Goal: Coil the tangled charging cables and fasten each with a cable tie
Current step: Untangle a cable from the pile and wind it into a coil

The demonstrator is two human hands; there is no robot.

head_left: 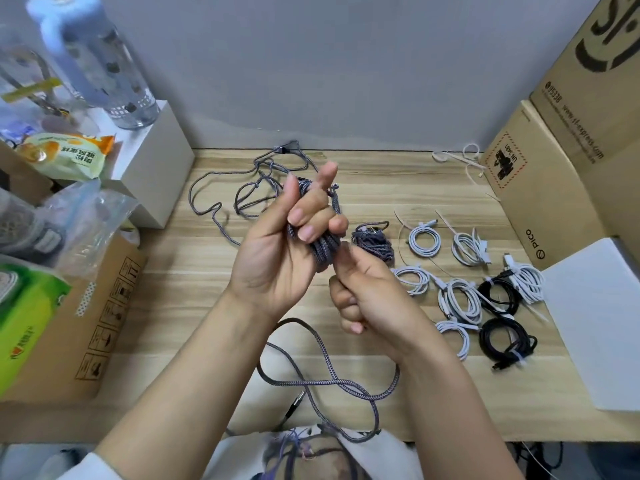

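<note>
My left hand [280,251] is raised over the middle of the wooden table [180,306] and grips a bundle of grey braided cable [323,249], index finger pointing up. My right hand [367,296] sits just below it, fingers curled round the cable's lower strand. The free length of this grey cable [322,379] loops down over the table's front edge to my lap. A second tangled grey cable [249,188] lies behind my hands. A coiled grey cable [374,242] rests to the right.
Several tied white coils [460,299] and two black coils [505,337] lie at the right. Loose white cable ties [464,161] sit at the back right. Cardboard boxes [540,188] stand on the right; a box, bottle [100,64] and snack bags crowd the left.
</note>
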